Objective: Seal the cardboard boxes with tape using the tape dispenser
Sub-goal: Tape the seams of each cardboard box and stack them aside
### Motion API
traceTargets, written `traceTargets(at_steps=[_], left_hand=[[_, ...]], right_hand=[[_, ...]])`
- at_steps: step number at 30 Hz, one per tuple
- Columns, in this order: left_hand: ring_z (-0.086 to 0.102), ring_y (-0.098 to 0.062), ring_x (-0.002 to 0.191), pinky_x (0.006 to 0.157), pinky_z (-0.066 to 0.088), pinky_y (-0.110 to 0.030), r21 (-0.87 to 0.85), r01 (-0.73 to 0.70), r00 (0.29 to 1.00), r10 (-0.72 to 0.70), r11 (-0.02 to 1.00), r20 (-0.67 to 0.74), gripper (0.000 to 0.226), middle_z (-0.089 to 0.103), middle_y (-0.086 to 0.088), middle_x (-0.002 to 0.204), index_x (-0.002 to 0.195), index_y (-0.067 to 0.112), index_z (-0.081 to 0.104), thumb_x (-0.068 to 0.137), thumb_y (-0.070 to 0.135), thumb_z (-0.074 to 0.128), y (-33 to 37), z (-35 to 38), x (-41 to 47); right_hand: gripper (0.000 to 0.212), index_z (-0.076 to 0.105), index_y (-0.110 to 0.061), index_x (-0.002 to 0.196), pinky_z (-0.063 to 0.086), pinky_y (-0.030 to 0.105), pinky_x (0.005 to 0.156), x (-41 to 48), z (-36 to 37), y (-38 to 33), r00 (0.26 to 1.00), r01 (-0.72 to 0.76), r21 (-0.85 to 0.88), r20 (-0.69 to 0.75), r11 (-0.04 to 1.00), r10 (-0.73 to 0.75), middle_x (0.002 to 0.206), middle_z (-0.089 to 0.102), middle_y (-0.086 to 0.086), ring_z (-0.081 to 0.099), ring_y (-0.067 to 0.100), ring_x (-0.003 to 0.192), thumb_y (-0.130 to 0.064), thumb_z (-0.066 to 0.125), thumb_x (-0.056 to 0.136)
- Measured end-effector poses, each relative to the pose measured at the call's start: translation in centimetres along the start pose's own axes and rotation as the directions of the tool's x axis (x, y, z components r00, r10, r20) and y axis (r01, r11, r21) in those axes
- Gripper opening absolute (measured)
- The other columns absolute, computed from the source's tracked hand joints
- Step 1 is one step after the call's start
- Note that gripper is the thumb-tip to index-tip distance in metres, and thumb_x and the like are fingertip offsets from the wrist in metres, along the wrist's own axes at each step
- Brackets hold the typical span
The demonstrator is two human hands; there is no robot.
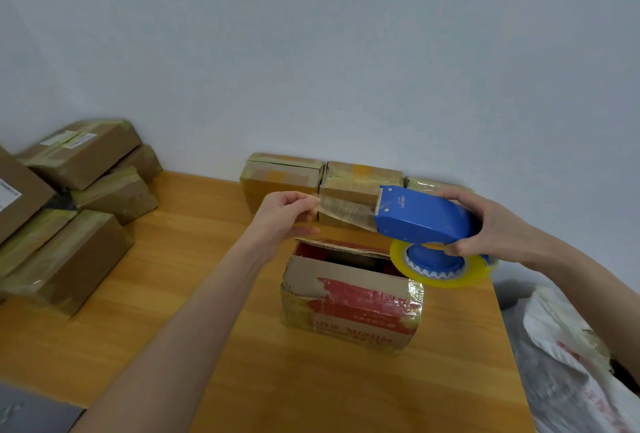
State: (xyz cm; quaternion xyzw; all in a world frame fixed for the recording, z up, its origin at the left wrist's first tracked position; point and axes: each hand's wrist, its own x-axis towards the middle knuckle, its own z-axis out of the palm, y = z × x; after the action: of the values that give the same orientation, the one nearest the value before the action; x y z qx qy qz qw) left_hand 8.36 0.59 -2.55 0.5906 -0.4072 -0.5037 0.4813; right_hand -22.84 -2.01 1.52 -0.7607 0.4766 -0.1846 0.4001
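The right hand grasps the blue tape dispenser by its rear end, fingers curled over the top and thumb underneath. It holds the dispenser in the air above the far right corner of the open box. The yellowish roll sits on the dispenser's underside, just below that hand and overlapping the box's right edge.

The left hand is to the left of the dispenser at about the same height, and pinches the free end of the tape between thumb and fingertips. The clear strip stretches taut from that pinch to the dispenser's toothed front edge, above the box's far flap.

The box, printed in red and already wrapped with tape round its sides, stands on the wooden table with its top flaps apart, below and between the two hands. A row of taped boxes lines the wall behind it. A pile of taped boxes lies at the table's left, and a white plastic bag sits off its right edge.
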Motion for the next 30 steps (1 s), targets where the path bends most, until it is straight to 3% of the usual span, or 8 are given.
traceTargets(at_steps=[3,5,8,11,17,19,24,30], left_hand=[[0.058,-0.012,0.065,0.070,0.059,-0.038,-0.156,0.098,0.995,-0.098,0.983,0.010,0.024,0.060,-0.002,0.073,0.089,0.007,0.066,0.096,0.028,0.055,0.2,0.5,0.0],[0.059,-0.010,0.064,0.074,0.060,-0.039,-0.045,0.078,0.997,-0.079,0.996,-0.020,0.028,0.058,0.001,0.071,0.086,0.010,0.064,0.089,0.037,0.065,0.1,0.7,0.2],[0.063,-0.011,0.075,0.077,0.060,-0.036,0.079,0.020,0.998,-0.015,0.997,-0.063,0.014,0.062,-0.002,0.085,0.089,0.009,0.062,0.084,0.017,0.072,-0.5,0.7,0.8],[0.068,-0.017,0.084,0.077,0.060,-0.035,0.010,0.067,0.994,-0.066,0.998,-0.090,0.010,0.066,-0.007,0.093,0.094,0.007,0.064,0.085,0.005,0.069,-1.0,0.0,1.6],[0.065,-0.014,0.074,0.057,0.054,-0.021,-0.109,0.166,0.966,-0.184,0.980,-0.182,0.010,0.066,-0.008,0.086,0.098,0.003,0.066,0.089,0.001,0.064,-3.0,-1.9,2.3],[0.065,-0.013,0.073,0.054,0.052,-0.020,-0.100,0.193,0.957,-0.210,0.976,-0.202,0.009,0.066,-0.007,0.085,0.097,0.004,0.067,0.089,0.002,0.064,-4.0,-2.4,2.2],[0.063,-0.012,0.073,0.055,0.049,-0.021,-0.154,0.253,0.928,-0.284,0.955,-0.240,0.008,0.065,-0.005,0.083,0.097,0.004,0.065,0.089,0.003,0.065,-6.4,-2.6,1.9],[0.063,-0.013,0.074,0.056,0.052,-0.017,-0.265,0.186,0.934,-0.254,0.946,-0.250,0.011,0.065,-0.007,0.083,0.098,0.003,0.065,0.089,-0.002,0.062,-6.3,-2.8,1.9]], right_hand=[[0.070,0.050,-0.046,0.115,0.052,0.016,0.065,0.3,0.0,0.2,1.000,-0.017,0.003,-0.003,1.000,0.017,0.111,0.060,-0.009,0.063,0.002,0.089,-0.024,0.075,0.053],[0.069,0.049,-0.045,0.114,0.051,0.013,0.064,0.6,0.1,-0.2,1.000,-0.015,-0.008,0.003,1.000,0.015,0.110,0.059,-0.010,0.062,-0.002,0.088,-0.025,0.076,0.053],[0.068,0.049,-0.046,0.111,0.050,0.012,0.062,1.2,0.2,-0.8,1.000,0.003,-0.028,0.000,1.000,-0.003,0.107,0.058,-0.011,0.063,0.001,0.086,-0.028,0.077,0.052],[0.068,0.050,-0.049,0.111,0.051,0.019,0.068,2.2,0.6,-1.1,0.999,-0.009,-0.052,-0.034,0.999,0.008,0.107,0.059,-0.012,0.064,0.010,0.090,-0.035,0.078,0.050],[0.067,0.051,-0.044,0.118,0.048,0.018,0.072,4.1,3.3,-0.7,0.999,0.022,-0.095,0.036,0.995,-0.019,0.108,0.058,-0.015,0.062,0.006,0.093,-0.028,0.085,0.063],[0.067,0.051,-0.045,0.118,0.046,0.015,0.071,4.7,4.1,-0.4,0.997,0.015,-0.139,0.077,0.990,-0.004,0.108,0.057,-0.019,0.061,0.002,0.093,-0.037,0.080,0.059],[0.072,0.047,-0.045,0.125,0.051,0.028,0.082,5.9,5.7,0.1,0.991,0.016,-0.237,0.130,0.971,0.015,0.114,0.056,-0.016,0.059,0.009,0.100,-0.047,0.073,0.058],[0.072,0.052,-0.037,0.129,0.047,0.016,0.073,6.3,4.7,-1.2,0.998,-0.012,-0.075,0.061,0.997,0.017,0.113,0.056,-0.016,0.060,0.007,0.099,-0.026,0.086,0.067]])
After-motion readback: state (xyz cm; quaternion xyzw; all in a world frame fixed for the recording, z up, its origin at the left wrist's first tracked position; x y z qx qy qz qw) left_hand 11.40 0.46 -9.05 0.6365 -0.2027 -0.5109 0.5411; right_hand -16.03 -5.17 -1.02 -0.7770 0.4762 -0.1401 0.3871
